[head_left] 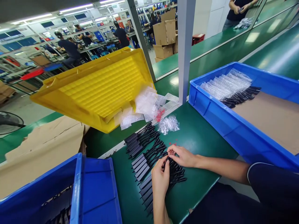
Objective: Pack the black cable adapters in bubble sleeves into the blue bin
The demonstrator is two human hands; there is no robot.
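Rows of black flat bar-shaped parts with thin cable-like ends lie on the green table. Over the front rows, my left hand is closed, its thumb and fingers pinching the end of a black cabled part. The fingertips of my right hand meet it there, also pinched on the same end. Fingers hide most of what lies between them. Small red bits are scattered just beyond my right hand. A pile of small clear plastic pieces sits farther back.
On the right stands a blue bin holding bubble bags with black ends. Another blue bin with black parts is at front left. A tilted yellow tray, loose bubble bags and a grey post are behind.
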